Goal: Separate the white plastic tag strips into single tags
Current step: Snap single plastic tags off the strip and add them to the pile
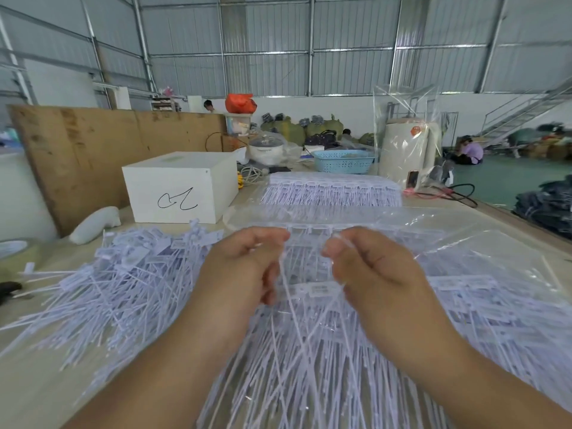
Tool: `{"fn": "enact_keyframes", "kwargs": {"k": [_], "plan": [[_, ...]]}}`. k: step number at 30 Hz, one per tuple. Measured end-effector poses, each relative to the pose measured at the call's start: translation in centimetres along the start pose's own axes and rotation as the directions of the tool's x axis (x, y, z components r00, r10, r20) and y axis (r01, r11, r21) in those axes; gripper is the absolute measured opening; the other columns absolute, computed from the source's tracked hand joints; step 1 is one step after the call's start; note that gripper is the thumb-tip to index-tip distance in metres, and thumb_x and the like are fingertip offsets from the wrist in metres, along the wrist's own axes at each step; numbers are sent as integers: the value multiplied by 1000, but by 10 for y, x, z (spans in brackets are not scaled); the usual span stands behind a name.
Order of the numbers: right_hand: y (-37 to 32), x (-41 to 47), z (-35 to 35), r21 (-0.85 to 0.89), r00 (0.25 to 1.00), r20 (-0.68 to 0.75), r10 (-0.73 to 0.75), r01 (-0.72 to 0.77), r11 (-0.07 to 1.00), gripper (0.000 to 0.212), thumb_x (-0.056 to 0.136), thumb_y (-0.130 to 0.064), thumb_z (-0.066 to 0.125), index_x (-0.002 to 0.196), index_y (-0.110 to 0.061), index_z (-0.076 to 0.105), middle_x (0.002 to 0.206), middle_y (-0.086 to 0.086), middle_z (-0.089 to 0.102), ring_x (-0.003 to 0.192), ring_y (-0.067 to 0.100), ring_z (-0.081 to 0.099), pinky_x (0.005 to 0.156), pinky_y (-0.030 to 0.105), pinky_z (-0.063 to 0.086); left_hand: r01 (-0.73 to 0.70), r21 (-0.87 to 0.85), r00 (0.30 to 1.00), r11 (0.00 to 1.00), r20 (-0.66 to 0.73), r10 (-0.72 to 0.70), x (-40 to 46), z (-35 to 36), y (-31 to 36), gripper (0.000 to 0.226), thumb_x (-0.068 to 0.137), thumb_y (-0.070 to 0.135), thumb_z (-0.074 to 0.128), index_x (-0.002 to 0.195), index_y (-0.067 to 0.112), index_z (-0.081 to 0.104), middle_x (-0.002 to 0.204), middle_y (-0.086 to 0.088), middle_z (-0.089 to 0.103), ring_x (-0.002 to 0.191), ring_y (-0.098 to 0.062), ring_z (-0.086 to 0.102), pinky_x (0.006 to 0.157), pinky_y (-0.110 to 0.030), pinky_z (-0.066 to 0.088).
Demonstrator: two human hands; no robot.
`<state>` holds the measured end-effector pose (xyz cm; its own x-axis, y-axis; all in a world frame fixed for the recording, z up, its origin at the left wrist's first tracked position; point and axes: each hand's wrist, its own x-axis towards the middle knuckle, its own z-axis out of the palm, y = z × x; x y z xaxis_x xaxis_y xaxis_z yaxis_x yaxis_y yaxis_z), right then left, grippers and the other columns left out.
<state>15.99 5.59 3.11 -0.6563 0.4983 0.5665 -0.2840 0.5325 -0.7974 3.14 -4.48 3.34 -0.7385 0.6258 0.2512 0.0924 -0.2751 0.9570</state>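
Observation:
My left hand (247, 267) and my right hand (368, 267) are raised close together above the table, each with curled fingers pinching the head end of a white tag strip (309, 239). Thin tails of that strip hang down between the hands. To the left lies a heap of single white tags (123, 274). Joined strips in clear plastic bags (464, 292) lie under and to the right of my hands. Farther back rests another stack of strips (334, 188).
A white box (182, 187) with a black scribble stands at the back left, beside a white bottle (96, 224). A blue basket (343, 162), a cream kettle (408, 150) in plastic and cables sit at the back. A tape roll (15, 252) lies at the far left.

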Motion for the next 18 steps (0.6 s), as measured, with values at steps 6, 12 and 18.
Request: {"fn": "enact_keyframes", "kwargs": {"k": [6,12,18], "plan": [[10,-4,14,0,971,219,96,-98,995,22,101,-28,46,82,-23,56,60,-12,53,49,2,43,49,13,36,-130,143,975,981,198,100,-9,10,0,19,88,13,51,86,29,61,43,8,35,40,-10,31,43,-25,29],[12,0,11,69,950,219,225,-245,967,30,99,-20,52,71,-10,57,56,-4,47,45,7,39,49,24,33,-152,252,957,956,280,78,-7,5,-5,22,73,19,45,86,32,57,47,10,34,47,-13,27,51,-34,21],[7,3,8,256,969,99,224,-243,936,19,98,-9,49,90,5,58,51,-3,44,44,12,36,46,27,29,-189,253,956,949,270,118,-11,14,-10,41,76,30,65,113,37,49,58,13,55,50,-7,46,54,-30,37]]}}
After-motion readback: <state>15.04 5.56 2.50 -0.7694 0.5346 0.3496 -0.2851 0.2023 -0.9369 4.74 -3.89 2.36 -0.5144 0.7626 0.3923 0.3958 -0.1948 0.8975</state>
